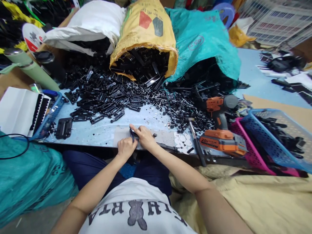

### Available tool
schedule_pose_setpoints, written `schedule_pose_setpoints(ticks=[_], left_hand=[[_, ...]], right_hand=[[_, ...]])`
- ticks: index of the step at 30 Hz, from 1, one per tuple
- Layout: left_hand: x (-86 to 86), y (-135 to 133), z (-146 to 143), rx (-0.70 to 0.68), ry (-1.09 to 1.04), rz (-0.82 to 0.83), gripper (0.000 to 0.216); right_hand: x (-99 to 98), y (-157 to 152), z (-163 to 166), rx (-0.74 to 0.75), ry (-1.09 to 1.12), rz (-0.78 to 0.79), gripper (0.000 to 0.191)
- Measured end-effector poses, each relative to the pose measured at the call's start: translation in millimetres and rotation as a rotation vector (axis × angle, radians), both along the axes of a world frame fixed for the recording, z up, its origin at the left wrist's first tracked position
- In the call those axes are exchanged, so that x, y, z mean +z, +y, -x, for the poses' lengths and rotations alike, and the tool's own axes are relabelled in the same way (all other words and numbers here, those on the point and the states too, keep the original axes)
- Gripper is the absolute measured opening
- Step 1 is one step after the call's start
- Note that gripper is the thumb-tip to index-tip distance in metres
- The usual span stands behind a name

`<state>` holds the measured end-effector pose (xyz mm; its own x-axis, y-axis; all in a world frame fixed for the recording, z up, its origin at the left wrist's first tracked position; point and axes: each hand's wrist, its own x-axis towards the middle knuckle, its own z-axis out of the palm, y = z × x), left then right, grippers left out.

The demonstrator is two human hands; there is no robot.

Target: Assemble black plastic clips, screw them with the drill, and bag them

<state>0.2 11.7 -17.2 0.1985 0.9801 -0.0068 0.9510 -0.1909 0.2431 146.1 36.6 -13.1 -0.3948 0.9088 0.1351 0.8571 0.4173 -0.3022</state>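
My left hand [126,148] and my right hand [144,136] meet at the front edge of the blue worktable [97,131]. Between them is a small black part [133,132], mostly covered by my fingers. The left fingers are curled round its near side. My right hand grips it from the right, index finger stretched along the top. Just right of my right hand lies a small dark piece [155,135]. A long black bar [167,146] lies along the table edge beyond it. What the black part is exactly, I cannot make out.
Piles of black flat brackets [102,97] and pins [170,104] spread behind my hands, below a yellow sack [151,29] and a teal sack [202,39]. To the right are a hammer [197,143], an orange cordless drill [221,139] and a blue basket [280,113]. A green bottle [36,71] leans left.
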Motion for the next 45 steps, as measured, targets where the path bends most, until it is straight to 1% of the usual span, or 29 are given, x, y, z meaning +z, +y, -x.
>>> schedule_pose_setpoints(ticks=[5, 8, 10, 12, 13, 14, 15, 17, 18, 19, 21, 22, 23, 24, 26, 27, 29, 31, 33, 36, 38, 40, 42, 43, 45], left_hand=[[1.8, 2, 3, -0.002, 0.032, 0.032, 0.040], [4.2, 2, 6, 0.003, 0.045, 0.053, 0.039], [8.4, 0, 6, 0.022, 0.057, 0.068, 0.039], [15.6, -2, 9, 0.000, 0.065, 0.090, 0.040], [20.2, -2, 11, -0.026, 0.064, 0.087, 0.041], [25.3, -1, 13, -0.064, 0.059, 0.064, 0.042], [30.4, 1, 14, -0.115, 0.047, 0.019, 0.042], [38.6, 9, 12, -0.276, 0.009, -0.107, 0.041], [40.9, 14, 8, -0.389, -0.014, -0.158, 0.044], [41.5, 20, 2, -0.513, -0.034, -0.179, 0.049], [38.5, 32, -12, -0.715, -0.050, -0.137, 0.058], [35.5, 36, -20, -0.764, -0.047, -0.096, 0.057], [32.2, 39, -26, -0.777, -0.042, -0.058, 0.053], [28.9, 41, -31, -0.762, -0.040, -0.032, 0.049], [23.9, 42, -36, -0.698, -0.050, -0.022, 0.044], [22.7, 41, -37, -0.671, -0.061, -0.030, 0.044], [22.1, 38, -37, -0.648, -0.080, -0.044, 0.047], [22.8, 35, -38, -0.625, -0.080, -0.045, 0.049], [22.8, 31, -41, -0.580, -0.066, -0.038, 0.048], [21.9, 26, -45, -0.531, -0.053, -0.029, 0.045], [22.3, 23, -43, -0.541, -0.057, -0.028, 0.047], [24.5, 22, -35, -0.603, -0.055, -0.041, 0.053], [27.6, 22, -21, -0.701, -0.050, -0.063, 0.058], [28.9, 23, -13, -0.741, -0.056, -0.074, 0.056], [29.4, 23, 3, -0.772, -0.114, -0.108, 0.048]], right_hand=[[0.9, -2, 2, 0.016, -0.059, -0.008, 0.052], [3.0, -1, 6, 0.001, -0.104, 0.008, 0.051], [7.8, -3, 7, 0.021, -0.102, 0.018, 0.052], [13.8, -11, 3, 0.088, -0.051, -0.033, 0.052], [16.1, -18, -3, 0.123, -0.001, -0.087, 0.051], [17.5, -25, -11, 0.134, 0.061, -0.154, 0.050], [17.6, -33, -22, 0.105, 0.128, -0.225, 0.048], [13.2, -49, -45, -0.031, 0.232, -0.321, 0.045], [9.1, -55, -57, -0.092, 0.253, -0.330, 0.044], [4.3, -60, -67, -0.118, 0.250, -0.315, 0.045], [-5.1, -65, -82, -0.071, 0.185, -0.250, 0.046], [-8.6, -65, -87, -0.038, 0.129, -0.219, 0.047], [-10.8, -63, -90, -0.019, 0.063, -0.197, 0.047], [-11.5, -60, -92, -0.013, -0.007, -0.180, 0.049], [-9.2, -51, -97, 0.006, -0.141, -0.145, 0.053], [-7.1, -45, -99, 0.039, -0.196, -0.121, 0.055], [-3.0, -32, -107, 0.154, -0.280, -0.072, 0.056], [-1.5, -19, -115, 0.281, -0.337, -0.034, 0.054], [-2.5, -8, -121, 0.377, -0.369, -0.016, 0.053], [-3.8, 2, -126, 0.451, -0.370, -0.011, 0.049], [-1.4, 3, -127, 0.426, -0.369, -0.017, 0.050], [4.1, -1, -127, 0.312, -0.376, -0.049, 0.055], [11.8, -8, -126, 0.190, -0.373, -0.109, 0.061], [16.1, -12, -125, 0.151, -0.360, -0.144, 0.063], [25.4, -21, -121, 0.120, -0.313, -0.212, 0.064]])
